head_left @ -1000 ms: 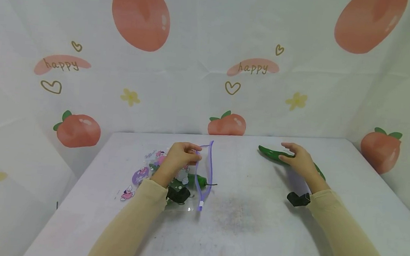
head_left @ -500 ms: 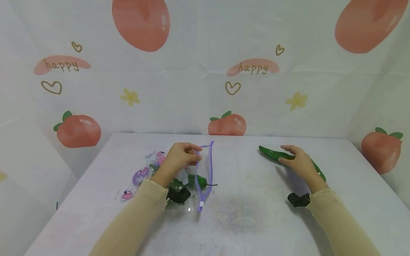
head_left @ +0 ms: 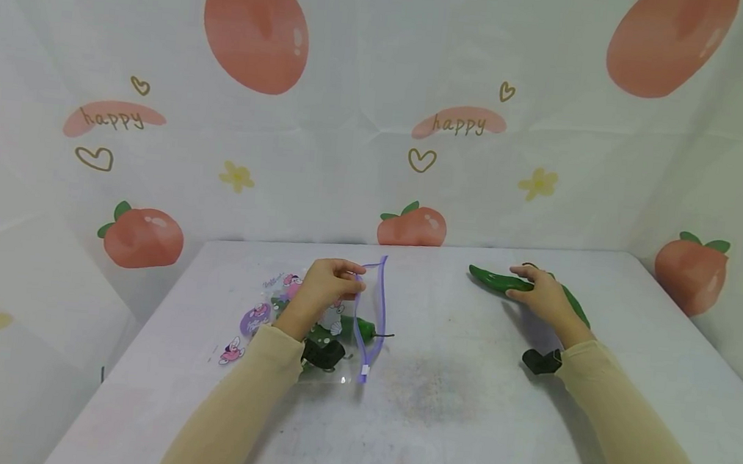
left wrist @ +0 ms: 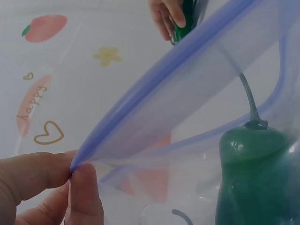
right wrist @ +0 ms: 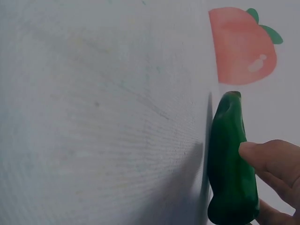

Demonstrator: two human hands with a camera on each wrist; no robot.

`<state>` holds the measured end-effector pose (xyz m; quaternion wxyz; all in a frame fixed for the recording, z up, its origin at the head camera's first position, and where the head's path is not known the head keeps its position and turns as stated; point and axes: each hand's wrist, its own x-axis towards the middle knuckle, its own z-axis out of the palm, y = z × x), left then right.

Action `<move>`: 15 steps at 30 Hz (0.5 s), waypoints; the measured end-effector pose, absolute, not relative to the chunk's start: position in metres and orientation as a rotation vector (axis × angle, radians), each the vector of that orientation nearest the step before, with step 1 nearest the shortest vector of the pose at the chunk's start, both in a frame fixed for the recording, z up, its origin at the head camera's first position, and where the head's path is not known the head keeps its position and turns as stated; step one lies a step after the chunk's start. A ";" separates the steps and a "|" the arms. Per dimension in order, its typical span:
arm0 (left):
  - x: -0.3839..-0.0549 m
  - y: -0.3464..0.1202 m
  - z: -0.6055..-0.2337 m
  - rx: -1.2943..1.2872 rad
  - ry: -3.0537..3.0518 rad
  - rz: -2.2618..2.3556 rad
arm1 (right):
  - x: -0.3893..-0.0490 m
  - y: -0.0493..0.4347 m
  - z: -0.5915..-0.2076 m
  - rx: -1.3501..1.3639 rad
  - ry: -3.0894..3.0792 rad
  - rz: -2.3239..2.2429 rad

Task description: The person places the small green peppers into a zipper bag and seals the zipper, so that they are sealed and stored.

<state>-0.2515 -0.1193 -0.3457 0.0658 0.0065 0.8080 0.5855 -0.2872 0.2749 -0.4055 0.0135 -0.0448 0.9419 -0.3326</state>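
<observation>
My left hand (head_left: 327, 283) pinches the purple-edged mouth of a clear zip bag (left wrist: 140, 89) between thumb and fingers. The mouth gapes to the right. Inside lie green peppers; one pepper (left wrist: 253, 159) pokes its thin stem through the opening. At the right of the table, my right hand (head_left: 545, 295) holds a long green pepper (right wrist: 229, 164) with its thumb (right wrist: 255, 152) against one side and fingers on the far side. In the head view, green shows on both sides of this hand, with a dark stem above; the hand hides the middle.
A white table (head_left: 432, 444) carries the bag at left, printed with pink and purple cartoons. Behind it hangs a white cloth (head_left: 350, 171) with peach prints. A white slider (head_left: 364, 370) sits at the bag mouth's near end.
Beside the right hand, the green pepper's right part has shifted, and a dark stem now shows above the fingers. The left hand and bag have stayed still.
</observation>
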 end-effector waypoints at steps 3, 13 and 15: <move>-0.251 -0.119 -0.346 0.028 2.424 1.790 | -0.287 0.276 -0.406 -0.137 2.926 -1.024; -0.248 -0.120 -0.343 0.036 2.430 1.788 | -0.287 0.276 -0.405 -0.184 2.928 -1.002; -0.247 -0.121 -0.343 0.035 2.430 1.787 | -0.286 0.275 -0.405 -0.196 2.925 -0.997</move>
